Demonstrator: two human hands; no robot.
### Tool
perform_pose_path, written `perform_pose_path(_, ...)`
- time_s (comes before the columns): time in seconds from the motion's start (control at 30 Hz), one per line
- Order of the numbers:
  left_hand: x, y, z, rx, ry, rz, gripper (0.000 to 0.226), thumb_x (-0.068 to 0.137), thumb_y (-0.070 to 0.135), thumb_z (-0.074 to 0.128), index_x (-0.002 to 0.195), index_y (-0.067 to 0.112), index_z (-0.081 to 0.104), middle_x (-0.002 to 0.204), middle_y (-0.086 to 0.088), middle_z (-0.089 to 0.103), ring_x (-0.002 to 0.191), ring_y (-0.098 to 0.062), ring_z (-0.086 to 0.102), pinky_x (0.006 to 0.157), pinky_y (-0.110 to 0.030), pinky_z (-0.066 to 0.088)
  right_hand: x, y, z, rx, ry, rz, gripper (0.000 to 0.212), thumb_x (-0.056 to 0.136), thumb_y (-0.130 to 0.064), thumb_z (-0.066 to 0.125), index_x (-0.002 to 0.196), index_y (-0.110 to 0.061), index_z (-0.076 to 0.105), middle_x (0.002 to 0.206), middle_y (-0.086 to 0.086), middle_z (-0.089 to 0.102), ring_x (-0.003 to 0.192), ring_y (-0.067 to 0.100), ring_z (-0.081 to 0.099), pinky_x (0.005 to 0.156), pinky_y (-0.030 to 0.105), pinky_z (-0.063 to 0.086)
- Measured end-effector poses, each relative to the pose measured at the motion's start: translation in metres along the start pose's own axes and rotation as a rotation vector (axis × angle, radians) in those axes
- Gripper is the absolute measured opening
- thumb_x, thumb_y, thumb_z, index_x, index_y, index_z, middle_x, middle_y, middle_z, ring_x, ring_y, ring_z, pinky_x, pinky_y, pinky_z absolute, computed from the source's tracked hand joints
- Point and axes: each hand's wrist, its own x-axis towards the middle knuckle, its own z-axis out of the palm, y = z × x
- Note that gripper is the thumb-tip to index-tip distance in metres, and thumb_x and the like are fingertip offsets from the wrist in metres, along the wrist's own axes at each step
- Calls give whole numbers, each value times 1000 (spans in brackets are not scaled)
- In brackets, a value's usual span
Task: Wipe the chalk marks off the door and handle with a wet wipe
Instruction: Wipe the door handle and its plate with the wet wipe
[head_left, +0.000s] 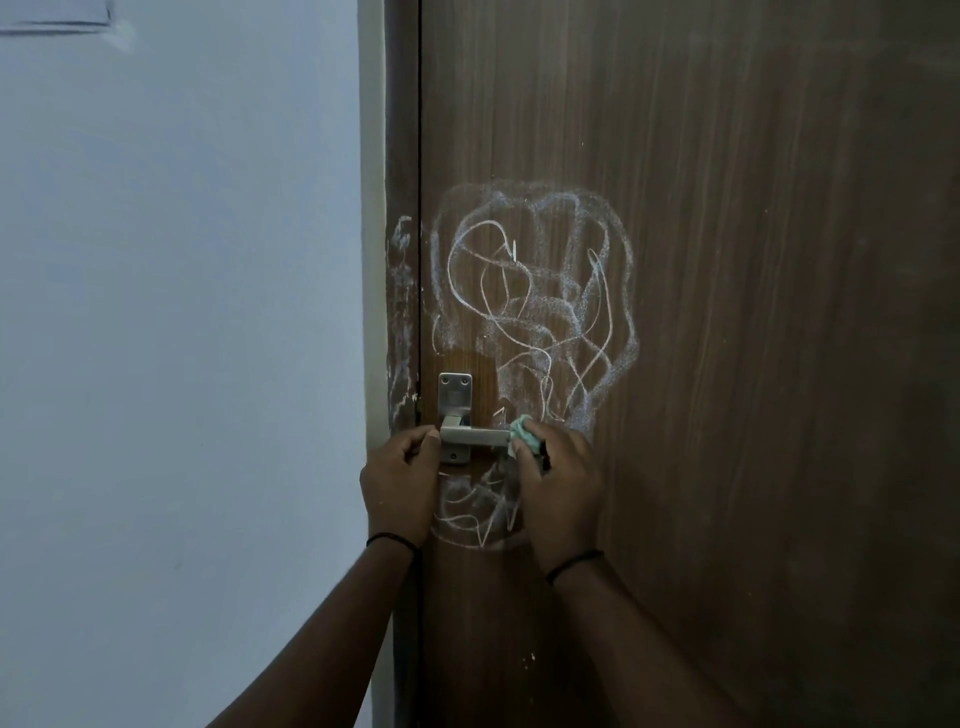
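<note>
A brown wooden door (753, 312) carries white chalk scribbles (535, 291) above its metal lever handle (475, 437), and more scribbles (475, 512) below it. My right hand (563, 491) grips a crumpled pale green wet wipe (522, 435) and presses it around the free end of the lever. My left hand (400, 486) has its fingers curled at the door's edge, beside the handle's base plate (455, 397). Whether it holds the edge or the handle's root is unclear.
The door frame (401, 312) left of the door bears faint chalk smears. A pale blue-white wall (182, 312) fills the left side. Both wrists wear thin black bands.
</note>
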Motion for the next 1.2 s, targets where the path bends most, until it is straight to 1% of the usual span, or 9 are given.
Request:
perform_pose_path(0.1,-3,2,1,-2,-7,-4,20,94,27,59,107,23,74,95,9,72,87,3,62,72,-10,44,8,2,3,-11,-15,10,20,87,-10,74,106,-8,75,104,3,68,91,6,58,82,-2,35)
perform_pose_path(0.23,-4,0,-2,-14,-3,-26,21,95,24,59,107,18,74,97,3,74,91,-10,66,84,-31,56,2,15,1,-51,-60,21,12,82,-5,76,93,-8,74,95,6,67,84,19,63,72,17,41)
perform_pose_path(0.33,-3,0,-4,-16,-6,-26,21,95,24,59,107,17,74,96,1,74,91,-14,68,87,-38,57,6,13,1,0,-10,64,6,86,-10,74,91,-11,71,95,2,66,82,12,61,70,7,38)
perform_pose_path(0.6,-4,2,0,-95,22,-82,26,102,20,47,111,16,71,96,-5,74,91,-21,69,88,-46,56,6,-25,39,-207,-296,-293,15,94,-13,56,99,-11,70,106,7,64,89,22,63,76,35,53)
perform_pose_path(0.77,-5,-3,-7,-81,45,-64,29,103,19,44,112,14,71,89,0,74,83,-13,69,86,-44,57,12,-34,43,-339,-189,-426,5,82,-17,67,84,-20,70,93,-2,67,92,22,58,81,38,46)
perform_pose_path(0.87,-4,-4,-9,-75,42,-57,26,102,20,46,109,18,71,88,2,73,81,-11,69,84,-43,58,10,-10,25,-257,-126,-404,11,84,-13,72,93,-20,73,106,-2,72,110,20,62,101,36,38)
perform_pose_path(0.93,-4,-5,-8,-83,34,-62,25,101,19,48,110,17,71,90,1,73,84,-11,69,85,-41,58,7,1,14,-142,-132,-249,15,89,-8,69,98,-19,73,110,1,73,110,17,64,101,28,42)
perform_pose_path(1.03,-8,-1,-2,-71,1,-56,24,100,20,49,113,18,70,98,-1,73,93,-15,68,88,-36,56,10,5,7,149,1,292,17,95,-12,62,90,-28,65,95,-1,72,84,12,68,65,9,47)
perform_pose_path(1.2,-16,4,8,-63,-73,11,25,101,19,48,106,25,71,92,11,71,88,-3,67,75,-20,55,20,-3,18,1060,-223,1162,14,99,6,46,101,-1,58,106,22,66,93,30,70,76,34,58)
